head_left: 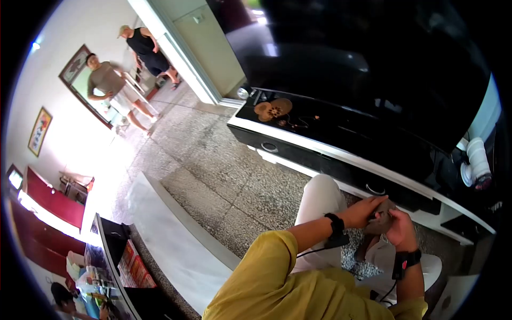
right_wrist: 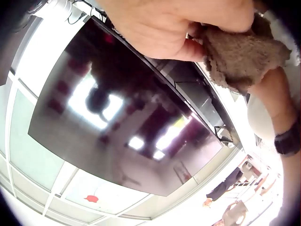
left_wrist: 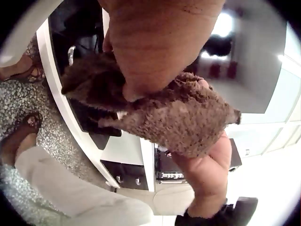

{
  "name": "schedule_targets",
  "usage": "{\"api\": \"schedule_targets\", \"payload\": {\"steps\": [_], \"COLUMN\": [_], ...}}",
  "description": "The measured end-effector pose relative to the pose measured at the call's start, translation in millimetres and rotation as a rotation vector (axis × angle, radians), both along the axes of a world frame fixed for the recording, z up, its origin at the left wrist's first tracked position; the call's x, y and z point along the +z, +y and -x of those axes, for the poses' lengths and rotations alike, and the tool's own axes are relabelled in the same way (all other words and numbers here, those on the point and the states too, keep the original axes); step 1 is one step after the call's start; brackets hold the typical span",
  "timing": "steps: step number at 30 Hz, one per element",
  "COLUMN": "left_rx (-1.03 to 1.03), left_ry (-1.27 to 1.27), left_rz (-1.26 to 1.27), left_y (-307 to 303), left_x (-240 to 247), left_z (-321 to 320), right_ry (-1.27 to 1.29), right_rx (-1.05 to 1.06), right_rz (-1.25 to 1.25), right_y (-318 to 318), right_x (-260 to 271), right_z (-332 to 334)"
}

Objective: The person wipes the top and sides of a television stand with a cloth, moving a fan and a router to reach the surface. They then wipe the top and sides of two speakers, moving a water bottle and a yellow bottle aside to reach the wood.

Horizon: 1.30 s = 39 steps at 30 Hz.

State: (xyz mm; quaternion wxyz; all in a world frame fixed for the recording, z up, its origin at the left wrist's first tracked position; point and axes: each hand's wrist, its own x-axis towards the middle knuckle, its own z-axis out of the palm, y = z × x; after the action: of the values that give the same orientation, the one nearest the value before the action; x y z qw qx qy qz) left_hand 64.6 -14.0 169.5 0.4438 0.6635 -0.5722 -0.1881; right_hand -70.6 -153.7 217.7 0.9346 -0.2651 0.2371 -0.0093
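Note:
A brown, fuzzy cloth-like piece [head_left: 380, 220] is held between both hands above the lap. The left hand [head_left: 364, 212] grips its one side, and the right hand [head_left: 401, 229] grips the other. Up close in the left wrist view, the brown piece [left_wrist: 181, 120] looks shaggy and bunched, with the left hand [left_wrist: 160, 42] pinching it from above and the right hand [left_wrist: 209, 165] behind it. In the right wrist view the right hand [right_wrist: 183, 28] pinches the brown piece [right_wrist: 244, 56], whose far side meets the left hand [right_wrist: 273, 96].
A black and white cabinet [head_left: 298, 152] with a large television [head_left: 362, 69] stands in front. A pale curved tabletop [head_left: 170, 234] lies at the left. Two people [head_left: 114, 85] are across the room, another person [head_left: 66, 301] at lower left. White rolls [head_left: 478, 157] stand at right.

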Motion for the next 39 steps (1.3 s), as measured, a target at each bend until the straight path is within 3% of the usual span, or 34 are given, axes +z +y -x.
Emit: {"api": "schedule_targets", "payload": {"steps": [6, 9, 16, 21, 24, 30, 34, 35, 39], "left_rx": [0.142, 0.196, 0.383, 0.384, 0.435, 0.568, 0.499, 0.475, 0.389], "left_ry": [-0.015, -0.020, -0.056, -0.119, -0.144, -0.014, 0.104, 0.155, 0.049], "left_rz": [-0.067, -0.108, -0.033, -0.084, -0.159, -0.189, -0.200, -0.210, -0.189], "left_y": [26.5, 45.3, 70.9, 78.0, 72.8, 69.5, 76.2, 77.7, 93.4], "left_x": [32.4, 59.0, 69.0, 76.3, 75.9, 55.4, 33.2, 27.5, -4.8], "left_z": [6.1, 13.0, 37.4, 28.2, 16.6, -5.9, -13.3, -12.0, -11.0], "right_ry": [-0.037, -0.126, -0.129, -0.133, -0.158, 0.067, -0.006, -0.077, -0.001], "right_rx": [0.077, 0.228, 0.272, 0.366, 0.156, 0.058, 0.341, 0.479, 0.550], "right_rz": [0.105, 0.157, 0.284, 0.461, 0.751, 0.856, 0.819, 0.807, 0.826], "right_y": [-2.6, -6.6, 6.7, -0.1, -8.1, -14.2, 27.0, 30.8, 57.8], "right_x": [15.8, 18.1, 37.7, 31.5, -1.6, 10.6, 16.5, -3.1, -38.7], "right_z": [-5.7, -5.7, -14.6, -14.7, -10.9, -11.7, -26.7, -34.6, -49.9]}}
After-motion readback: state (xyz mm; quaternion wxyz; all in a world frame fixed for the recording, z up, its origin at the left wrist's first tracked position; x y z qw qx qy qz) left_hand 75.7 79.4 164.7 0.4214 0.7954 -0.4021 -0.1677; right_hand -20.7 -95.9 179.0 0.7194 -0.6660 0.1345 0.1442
